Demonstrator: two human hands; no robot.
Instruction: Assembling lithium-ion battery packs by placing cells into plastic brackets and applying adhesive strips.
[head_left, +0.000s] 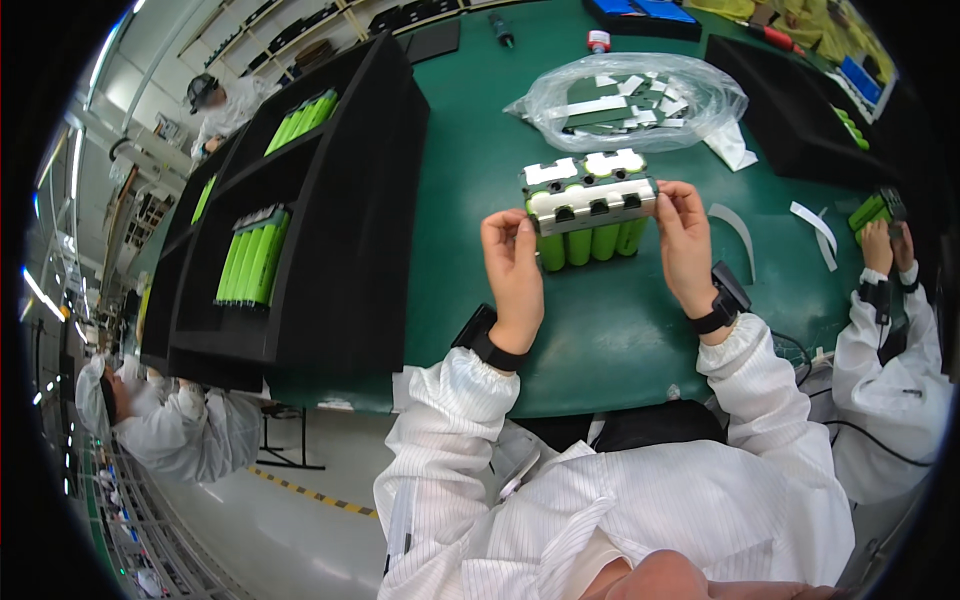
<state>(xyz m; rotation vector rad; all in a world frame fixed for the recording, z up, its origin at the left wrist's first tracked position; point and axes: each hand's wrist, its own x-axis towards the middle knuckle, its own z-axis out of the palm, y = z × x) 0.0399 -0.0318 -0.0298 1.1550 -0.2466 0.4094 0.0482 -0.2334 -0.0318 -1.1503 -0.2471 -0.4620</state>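
A battery pack of green cylindrical cells (591, 245) is in front of me over the green table, a white strip (592, 207) with dark notches lying along its upper edge. White pieces and a dark green holder cover its top. My left hand (514, 265) pinches the pack's left end between thumb and fingers. At the opposite end, my right hand (685, 240) grips the corner the same way. Whether the pack's base touches the table, I cannot tell. Both wrists carry black straps with small dark boxes.
A black foam rack (350, 200) with green battery packs (252, 258) stands left. Beyond my hands lies a clear plastic bag (640, 105) of white and dark green pieces. Curled white strips (815, 232) lie right, near a co-worker's hands (888, 247) holding another pack. A black tray (790, 110) sits far right.
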